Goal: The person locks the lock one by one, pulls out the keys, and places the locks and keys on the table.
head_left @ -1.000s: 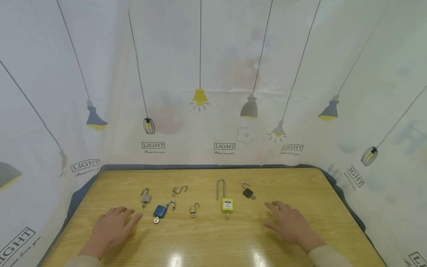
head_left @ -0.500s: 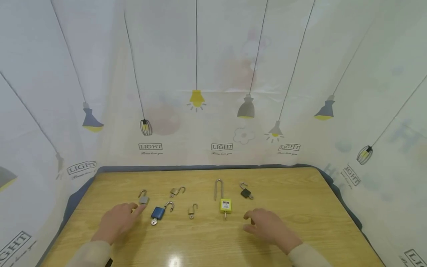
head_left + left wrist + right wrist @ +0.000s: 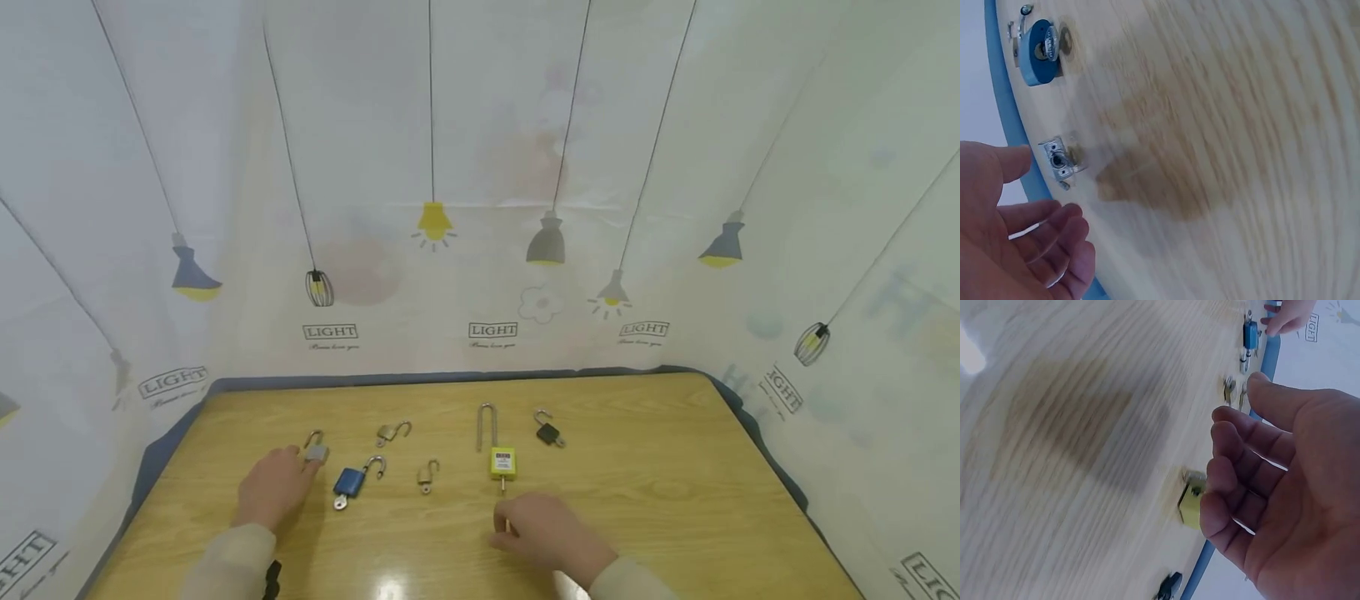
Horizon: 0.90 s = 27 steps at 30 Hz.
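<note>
My left hand [image 3: 273, 486] reaches over the left part of the table, its fingertips right at a small grey padlock [image 3: 317, 452] with a swung-out shackle. In the left wrist view the fingers [image 3: 1047, 231] are loosely bent, and the padlock [image 3: 1059, 159] lies beyond the gap beside the thumb. My right hand [image 3: 547, 529] hovers just in front of a yellow padlock [image 3: 503, 462] with a long shackle and a key. Nothing sits between its relaxed fingers [image 3: 1229, 440]. A blue padlock [image 3: 348, 482], keyed and unlocked, lies to the right of the left hand.
Two small brass padlocks, one farther back [image 3: 387, 433] and one nearer [image 3: 425, 474], lie mid-table with shackles out. Right of the yellow one is a black padlock [image 3: 549, 433] with a key. A lamp-print curtain [image 3: 420, 283] hangs behind the wooden table [image 3: 675, 467].
My left hand has moved forward and right to the grey padlock. The right hand has swept left from beside the black padlock to below the yellow one. The padlocks lie as before.
</note>
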Each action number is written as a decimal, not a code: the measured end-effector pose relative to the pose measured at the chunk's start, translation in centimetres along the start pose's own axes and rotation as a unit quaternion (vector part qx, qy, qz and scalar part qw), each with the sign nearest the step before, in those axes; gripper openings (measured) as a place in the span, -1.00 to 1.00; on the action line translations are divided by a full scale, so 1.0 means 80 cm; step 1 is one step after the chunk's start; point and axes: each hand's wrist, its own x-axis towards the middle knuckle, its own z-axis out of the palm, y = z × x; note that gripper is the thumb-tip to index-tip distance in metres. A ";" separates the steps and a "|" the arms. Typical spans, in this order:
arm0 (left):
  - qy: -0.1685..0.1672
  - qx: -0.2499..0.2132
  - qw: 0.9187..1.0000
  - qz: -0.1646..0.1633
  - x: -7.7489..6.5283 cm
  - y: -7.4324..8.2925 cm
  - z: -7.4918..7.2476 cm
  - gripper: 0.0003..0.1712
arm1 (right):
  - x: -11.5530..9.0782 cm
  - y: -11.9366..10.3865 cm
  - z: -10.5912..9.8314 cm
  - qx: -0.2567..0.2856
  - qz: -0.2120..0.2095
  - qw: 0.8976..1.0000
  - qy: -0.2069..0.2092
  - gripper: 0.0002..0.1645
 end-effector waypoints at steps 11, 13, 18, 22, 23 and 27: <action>0.034 -0.023 0.998 -0.050 0.013 0.007 0.014 -0.41 | 0.015 -0.028 0.008 0.015 0.020 0.999 -0.034 -0.77; 0.047 -0.007 0.998 -0.045 0.015 0.009 0.017 -0.40 | 0.018 -0.028 0.011 0.017 0.020 0.999 -0.032 -0.78; 0.060 0.029 0.996 -0.052 0.018 0.018 0.018 -0.41 | 0.022 -0.032 0.014 0.034 0.025 0.998 -0.036 -0.80; 0.067 0.039 0.995 -0.067 0.017 0.025 0.018 -0.43 | 0.023 -0.034 0.017 0.045 0.027 0.998 -0.040 -0.80; 0.068 0.042 0.994 -0.070 0.016 0.026 0.017 -0.43 | 0.023 -0.034 0.017 0.047 0.028 0.998 -0.042 -0.80; 0.068 0.045 0.994 -0.074 0.016 0.029 0.017 -0.42 | 0.024 -0.033 0.021 0.049 0.034 0.997 -0.047 -0.79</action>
